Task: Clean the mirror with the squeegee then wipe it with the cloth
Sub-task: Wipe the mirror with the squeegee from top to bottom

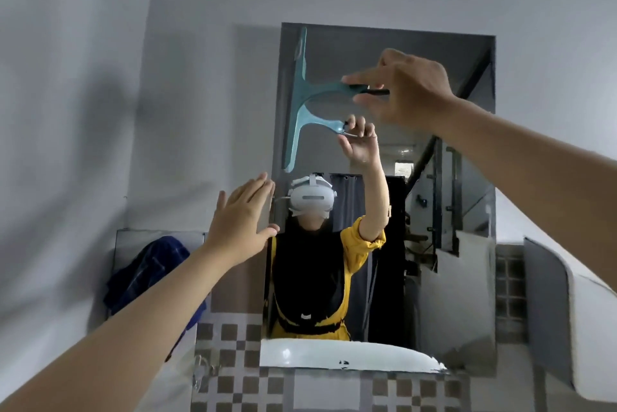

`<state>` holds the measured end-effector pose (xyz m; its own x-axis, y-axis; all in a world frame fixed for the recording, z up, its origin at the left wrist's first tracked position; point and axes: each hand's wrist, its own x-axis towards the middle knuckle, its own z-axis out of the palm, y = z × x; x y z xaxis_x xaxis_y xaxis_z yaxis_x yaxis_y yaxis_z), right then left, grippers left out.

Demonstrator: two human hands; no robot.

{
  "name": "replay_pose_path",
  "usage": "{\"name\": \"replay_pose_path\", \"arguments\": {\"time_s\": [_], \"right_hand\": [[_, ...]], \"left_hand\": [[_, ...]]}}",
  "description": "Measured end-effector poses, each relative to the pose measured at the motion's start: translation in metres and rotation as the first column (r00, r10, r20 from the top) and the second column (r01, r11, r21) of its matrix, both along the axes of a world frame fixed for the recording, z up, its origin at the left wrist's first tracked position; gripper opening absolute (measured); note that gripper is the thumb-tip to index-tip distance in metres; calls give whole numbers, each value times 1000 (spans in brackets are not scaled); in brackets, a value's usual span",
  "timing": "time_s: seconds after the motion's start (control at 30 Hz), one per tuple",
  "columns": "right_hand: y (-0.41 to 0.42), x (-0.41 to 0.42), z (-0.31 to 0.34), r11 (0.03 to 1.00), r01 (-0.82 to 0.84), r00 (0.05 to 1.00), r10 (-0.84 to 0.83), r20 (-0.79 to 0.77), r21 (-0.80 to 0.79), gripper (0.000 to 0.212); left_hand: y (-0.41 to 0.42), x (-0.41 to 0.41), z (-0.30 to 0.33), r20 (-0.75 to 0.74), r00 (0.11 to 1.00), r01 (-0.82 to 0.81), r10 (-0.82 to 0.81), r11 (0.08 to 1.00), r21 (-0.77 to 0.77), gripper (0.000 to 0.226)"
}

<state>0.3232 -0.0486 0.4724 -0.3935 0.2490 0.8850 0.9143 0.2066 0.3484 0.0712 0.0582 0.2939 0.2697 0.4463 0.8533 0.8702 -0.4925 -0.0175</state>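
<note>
left hand (242, 221) is hovering open by the mirror (384, 178) edge, right hand (405, 88) is pinching the squeegee (302, 91) handle up top, blade running vertical along the left edge, handle pointing right

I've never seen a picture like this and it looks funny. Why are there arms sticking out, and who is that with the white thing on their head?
The picture comes from a camera worn on a person's head, so you see their own arms reaching forward. They stand at a mirror on the wall, and the figure in yellow is their own reflection; the white thing is the headset holding the camera. The right hand holds a teal squeegee by its handle, its long blade upright near the mirror's left edge. The left hand is open with nothing in its grip, near the mirror's left edge. A dark blue cloth hangs at lower left. Below is a white sink.
</note>
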Motion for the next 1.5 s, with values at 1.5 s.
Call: {"name": "replay_pose_path", "arguments": {"time_s": [1.5], "right_hand": [[1, 122, 48, 990, 96, 995, -99, -24, -106, 29]], "left_hand": [[23, -7, -12, -45, 990, -135, 133, 990, -38, 105]]}}
